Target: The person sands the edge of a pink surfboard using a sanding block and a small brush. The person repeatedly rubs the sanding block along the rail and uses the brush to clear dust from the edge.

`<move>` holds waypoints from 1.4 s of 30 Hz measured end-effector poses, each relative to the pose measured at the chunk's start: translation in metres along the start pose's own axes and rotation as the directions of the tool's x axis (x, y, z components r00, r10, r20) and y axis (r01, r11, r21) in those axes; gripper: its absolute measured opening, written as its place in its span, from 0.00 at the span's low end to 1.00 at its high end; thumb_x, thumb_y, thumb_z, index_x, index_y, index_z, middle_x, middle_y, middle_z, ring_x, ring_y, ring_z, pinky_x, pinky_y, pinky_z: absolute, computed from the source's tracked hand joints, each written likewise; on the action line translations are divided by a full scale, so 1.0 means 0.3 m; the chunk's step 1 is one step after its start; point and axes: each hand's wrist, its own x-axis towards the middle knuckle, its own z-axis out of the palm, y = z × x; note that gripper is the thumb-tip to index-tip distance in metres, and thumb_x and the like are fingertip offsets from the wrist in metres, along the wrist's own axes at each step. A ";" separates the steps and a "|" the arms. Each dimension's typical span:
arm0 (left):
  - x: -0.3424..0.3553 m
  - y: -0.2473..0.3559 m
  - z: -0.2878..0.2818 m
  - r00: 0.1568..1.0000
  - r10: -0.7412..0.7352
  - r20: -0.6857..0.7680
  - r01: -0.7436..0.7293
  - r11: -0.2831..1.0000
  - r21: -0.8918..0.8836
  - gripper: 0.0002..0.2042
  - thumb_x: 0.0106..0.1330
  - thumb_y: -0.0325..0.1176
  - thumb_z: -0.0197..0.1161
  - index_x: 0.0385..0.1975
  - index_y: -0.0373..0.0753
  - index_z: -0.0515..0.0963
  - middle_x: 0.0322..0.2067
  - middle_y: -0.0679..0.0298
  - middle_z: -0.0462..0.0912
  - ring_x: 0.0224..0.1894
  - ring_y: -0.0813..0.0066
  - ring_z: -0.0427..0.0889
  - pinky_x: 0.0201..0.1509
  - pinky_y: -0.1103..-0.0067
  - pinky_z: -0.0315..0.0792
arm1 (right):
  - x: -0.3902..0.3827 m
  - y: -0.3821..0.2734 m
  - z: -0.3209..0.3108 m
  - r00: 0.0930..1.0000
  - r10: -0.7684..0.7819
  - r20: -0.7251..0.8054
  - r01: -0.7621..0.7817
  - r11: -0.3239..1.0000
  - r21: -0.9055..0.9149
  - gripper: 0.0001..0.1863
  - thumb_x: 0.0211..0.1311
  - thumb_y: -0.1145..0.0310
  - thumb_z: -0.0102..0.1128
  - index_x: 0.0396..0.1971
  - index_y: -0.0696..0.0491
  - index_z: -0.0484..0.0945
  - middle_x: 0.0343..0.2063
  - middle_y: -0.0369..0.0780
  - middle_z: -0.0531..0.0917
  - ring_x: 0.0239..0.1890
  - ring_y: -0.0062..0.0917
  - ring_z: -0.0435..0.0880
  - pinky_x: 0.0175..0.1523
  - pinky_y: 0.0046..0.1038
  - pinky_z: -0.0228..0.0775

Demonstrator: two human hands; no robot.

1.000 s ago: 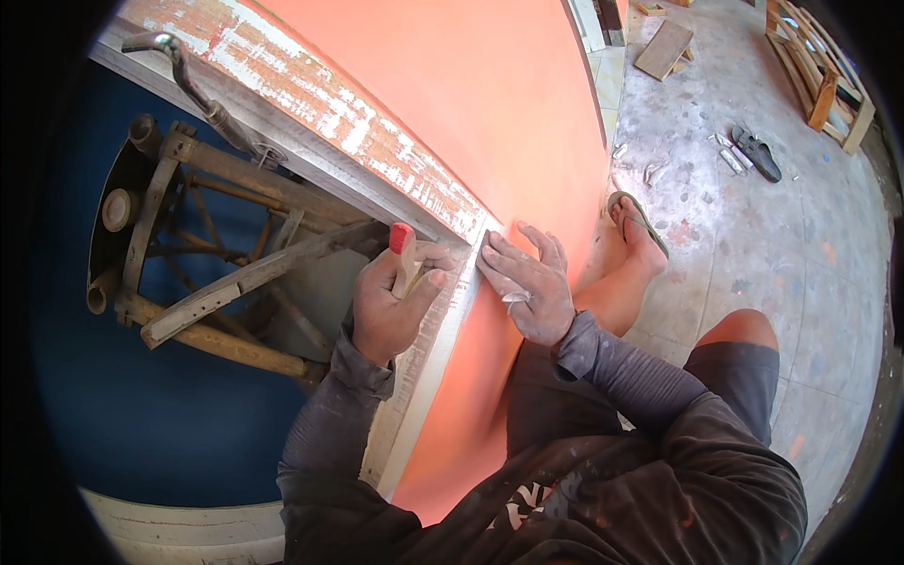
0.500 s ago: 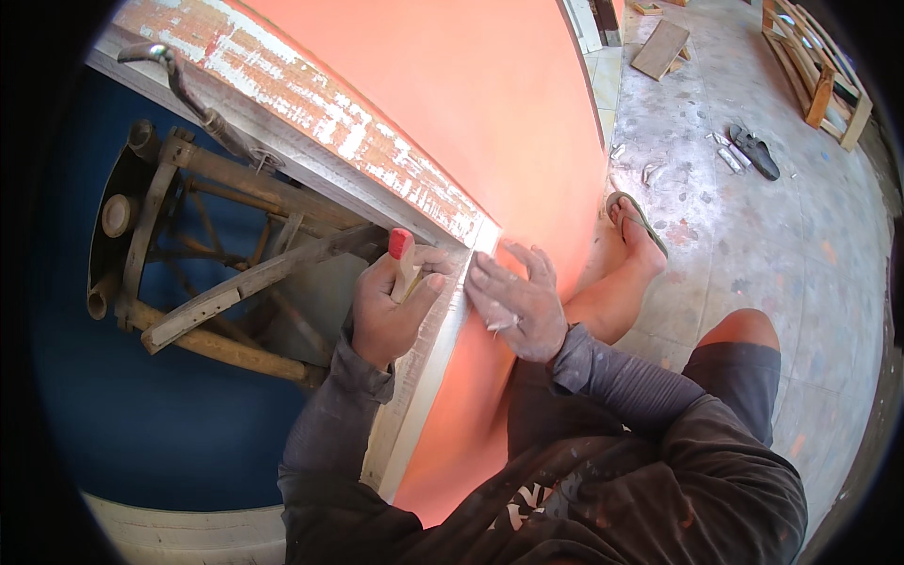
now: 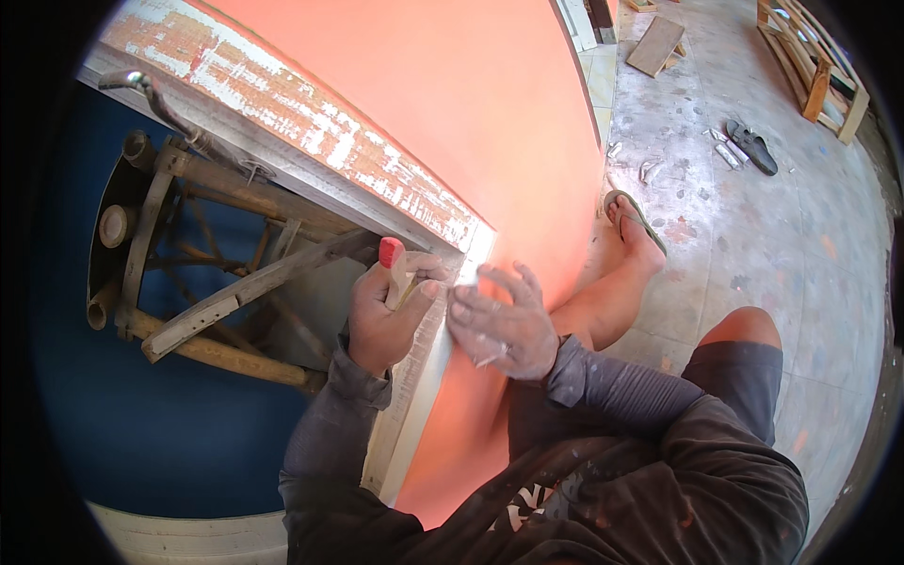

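A pale wooden handle with a red end (image 3: 390, 252) stands up out of my left hand (image 3: 386, 315), whose fingers are closed around it. Its working end is hidden, so I cannot name the tool. My left hand is at the inner side of a window frame (image 3: 405, 419), close to its corner. My right hand (image 3: 504, 325) lies over the frame's white outer edge, beside the coral wall (image 3: 471, 424). Its fingers are spread and slightly smeared by motion, with white residue on them. The frame's far arm (image 3: 282, 99) shows patchy white filler on bare wood.
A metal window stay (image 3: 174, 118) juts from the frame. Beyond the opening a bamboo and wood structure (image 3: 235, 363) stands by a dark blue surface. Right of me, the spotted tile floor (image 3: 753, 245) carries a dark sandal (image 3: 750, 149), a small wooden stool (image 3: 656, 47) and a wooden rack (image 3: 819, 89).
My right hand has slid slightly left and toward me along the frame's edge, its fingers now spread wider. My left hand keeps hold of the red-ended handle, hardly moved.
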 end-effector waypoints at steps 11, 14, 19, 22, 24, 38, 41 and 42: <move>0.005 0.005 -0.006 0.999 0.000 0.035 -0.002 0.999 0.047 0.10 0.67 0.25 0.64 0.45 0.32 0.79 0.40 0.60 0.84 0.43 0.76 0.81 0.50 0.77 0.75 | 0.041 0.084 -0.036 0.994 0.094 -0.060 -0.103 0.982 -0.156 0.34 0.53 0.60 0.71 0.64 0.38 0.76 0.65 0.31 0.77 0.71 0.42 0.63 0.72 0.58 0.42; 0.006 0.001 -0.005 0.999 0.029 0.016 -0.029 0.999 0.017 0.09 0.67 0.26 0.64 0.44 0.32 0.80 0.39 0.62 0.85 0.42 0.79 0.81 0.48 0.78 0.75 | 0.011 -0.001 -0.005 0.999 -0.027 0.021 0.028 0.999 -0.034 0.34 0.50 0.60 0.73 0.62 0.38 0.78 0.64 0.30 0.78 0.71 0.41 0.63 0.72 0.57 0.43; 0.009 0.021 -0.002 0.997 0.046 0.066 -0.051 0.996 0.078 0.10 0.67 0.25 0.63 0.46 0.32 0.79 0.40 0.60 0.85 0.44 0.76 0.82 0.51 0.77 0.75 | 0.028 0.095 -0.034 0.998 0.016 -0.055 -0.022 0.994 -0.112 0.31 0.52 0.63 0.71 0.60 0.40 0.79 0.63 0.31 0.78 0.71 0.41 0.63 0.72 0.59 0.41; 0.009 0.025 -0.019 0.997 -0.002 0.074 -0.004 0.997 0.078 0.12 0.66 0.22 0.62 0.48 0.31 0.77 0.42 0.55 0.84 0.47 0.71 0.83 0.55 0.74 0.76 | 0.054 0.103 -0.060 0.986 0.136 -0.093 -0.145 0.985 -0.094 0.32 0.53 0.66 0.68 0.62 0.41 0.77 0.65 0.34 0.77 0.71 0.42 0.63 0.72 0.60 0.41; 0.007 0.017 -0.011 0.997 -0.048 0.055 0.045 0.998 0.047 0.12 0.65 0.21 0.62 0.48 0.31 0.78 0.42 0.56 0.84 0.47 0.71 0.83 0.55 0.74 0.76 | 0.047 0.050 -0.053 0.997 0.068 -0.038 -0.069 0.997 -0.030 0.33 0.53 0.65 0.69 0.63 0.40 0.77 0.66 0.34 0.76 0.71 0.42 0.63 0.72 0.60 0.42; 0.006 0.015 -0.001 0.999 -0.013 0.038 0.010 0.998 0.059 0.09 0.66 0.25 0.64 0.45 0.31 0.80 0.40 0.60 0.84 0.44 0.76 0.82 0.50 0.77 0.75 | 0.011 0.040 0.003 0.992 0.089 -0.085 -0.085 0.996 0.041 0.26 0.59 0.63 0.66 0.60 0.43 0.80 0.64 0.35 0.78 0.70 0.44 0.65 0.72 0.55 0.44; 0.007 0.011 -0.004 0.999 0.041 0.024 -0.043 0.995 0.085 0.09 0.67 0.27 0.64 0.43 0.31 0.81 0.38 0.62 0.85 0.41 0.78 0.81 0.48 0.78 0.75 | 0.005 -0.009 -0.007 1.000 -0.012 -0.028 0.013 0.999 0.053 0.24 0.61 0.66 0.63 0.59 0.47 0.81 0.61 0.39 0.80 0.69 0.45 0.68 0.73 0.49 0.44; 0.008 0.010 -0.007 0.997 0.069 0.031 -0.072 0.991 0.111 0.09 0.67 0.26 0.64 0.44 0.31 0.81 0.38 0.62 0.85 0.41 0.78 0.82 0.48 0.78 0.75 | 0.002 0.004 -0.007 0.999 -0.020 -0.027 0.022 0.998 0.053 0.24 0.61 0.66 0.63 0.59 0.47 0.81 0.61 0.38 0.80 0.69 0.45 0.68 0.74 0.50 0.43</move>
